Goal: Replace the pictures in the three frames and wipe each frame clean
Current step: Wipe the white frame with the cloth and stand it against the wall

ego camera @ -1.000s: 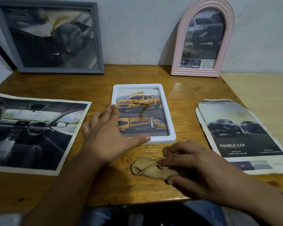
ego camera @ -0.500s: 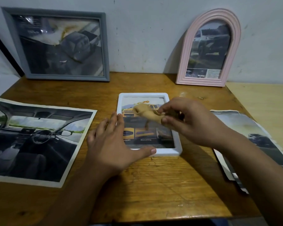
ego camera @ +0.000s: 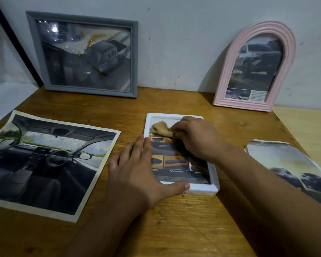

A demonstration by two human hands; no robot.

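A small white frame (ego camera: 214, 180) with a yellow-truck picture lies flat in the middle of the wooden table (ego camera: 174, 229). My left hand (ego camera: 135, 169) rests flat on its left edge, fingers straight, thumb along the bottom rim. My right hand (ego camera: 195, 136) pinches a tan cloth (ego camera: 159, 128) and presses it on the upper part of the glass. A grey frame (ego camera: 82, 54) with a stained glass leans on the wall at the back left. A pink arched frame (ego camera: 254, 67) leans at the back right.
A loose print of a car interior (ego camera: 44, 164) lies on the table's left side. Another loose print showing dark cars (ego camera: 293, 169) lies at the right, partly under my right forearm. A paler surface (ego camera: 308, 127) adjoins the table on the right.
My right hand picked the tan cloth up from the table's front edge and carried it onto the top of the white frame's glass. My left hand stayed on the frame.
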